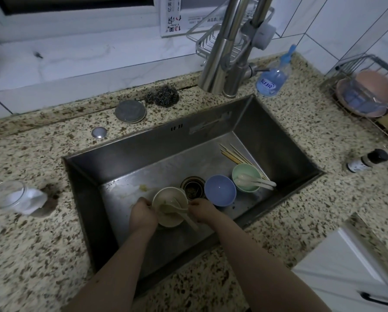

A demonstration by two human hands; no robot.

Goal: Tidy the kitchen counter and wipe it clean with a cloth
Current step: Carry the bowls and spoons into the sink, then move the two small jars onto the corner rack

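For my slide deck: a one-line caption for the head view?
Both hands grip a beige bowl holding spoons in the sink.

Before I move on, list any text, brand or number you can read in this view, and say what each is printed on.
"VIM": seen upside down on the white box on the window ledge; the large characters beside it are too distorted to read.
Blue bottle by the tap: white label print, too blurred to read.
Small dark-capped bottle on the right counter: label print too small to read.
Paper behind the wire rack: a line of print, unreadable.
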